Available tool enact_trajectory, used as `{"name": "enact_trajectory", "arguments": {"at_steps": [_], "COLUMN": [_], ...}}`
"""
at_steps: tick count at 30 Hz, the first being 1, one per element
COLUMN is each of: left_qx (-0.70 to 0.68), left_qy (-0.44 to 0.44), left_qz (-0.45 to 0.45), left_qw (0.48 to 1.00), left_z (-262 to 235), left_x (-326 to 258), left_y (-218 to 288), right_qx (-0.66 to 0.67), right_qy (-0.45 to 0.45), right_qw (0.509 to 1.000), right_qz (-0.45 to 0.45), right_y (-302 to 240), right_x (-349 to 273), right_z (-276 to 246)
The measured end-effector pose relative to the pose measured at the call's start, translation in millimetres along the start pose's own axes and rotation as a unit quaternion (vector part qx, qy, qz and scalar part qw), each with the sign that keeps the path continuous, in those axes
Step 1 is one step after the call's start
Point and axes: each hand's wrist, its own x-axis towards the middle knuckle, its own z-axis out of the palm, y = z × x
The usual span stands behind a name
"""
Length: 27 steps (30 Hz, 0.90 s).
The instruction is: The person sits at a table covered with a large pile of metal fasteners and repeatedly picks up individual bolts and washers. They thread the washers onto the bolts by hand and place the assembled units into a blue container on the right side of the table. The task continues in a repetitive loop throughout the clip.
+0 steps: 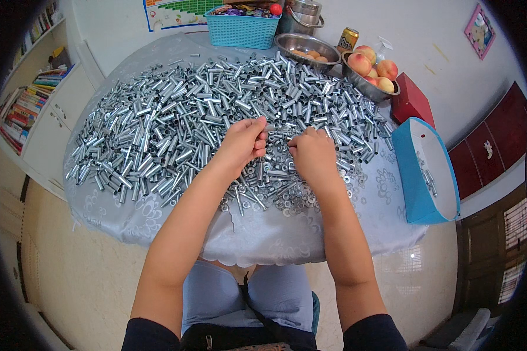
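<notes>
Metal tubes (pixel 175 111), loose and unsorted, heaped over most of the cloth-covered table (pixel 263 241), from near the far edge almost to the near edge. Washers (pixel 298 199) pool in front of the right hand (pixel 317 157), toward the near edge, with a few long bolts (pixel 240 202) left of them. Blue box (pixel 413 184) stands at the right edge; a few metal pieces (pixel 430 182) lie inside.

Grip: left hand (pixel 243 143) has thumb and forefinger drawn together over the heap's middle, apparently pinching something slim. Right hand is curled palm-down just beside it, fingertips bent among the parts. Cannot tell whether either of the 2 hands is clamped on a piece.

Risks (judgement): a small part could slip from the fingertips and vanish among lookalikes; a sleeve or forearm brushing the near edge could sweep washers to the floor; a knock could tip the box, since it sits close to the edge.

Unclear: right fingertips hidden behind that hand's own back; slim object between hands too small to identify; lower layers buried; box floor partly masked by its near wall; shelves at far left cut by the lens rim.
</notes>
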Motion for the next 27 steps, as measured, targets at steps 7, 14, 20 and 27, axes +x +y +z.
{"name": "enact_trajectory", "arguments": {"at_steps": [7, 14, 20, 27], "left_qx": [0.032, 0.02, 0.012, 0.013], "left_qy": [0.023, 0.027, 0.038, 0.029], "left_qz": [0.003, 0.013, 0.022, 0.02], "left_qw": [0.999, 0.999, 0.999, 0.999], "left_z": [4, -1, -2, -2], "left_x": [-1, 2, 3, 3], "left_y": [-1, -4, -3, -4], "right_qx": [0.116, 0.423, 0.512, 0.504], "right_qy": [0.126, 0.061, 0.057, 0.061], "right_qw": [0.983, 0.904, 0.857, 0.861], "right_qz": [-0.07, 0.0, 0.01, -0.014], "right_y": [10, 4, -11, -12], "right_x": [4, 13, 11, 12], "right_z": [9, -7, -20, -12]}}
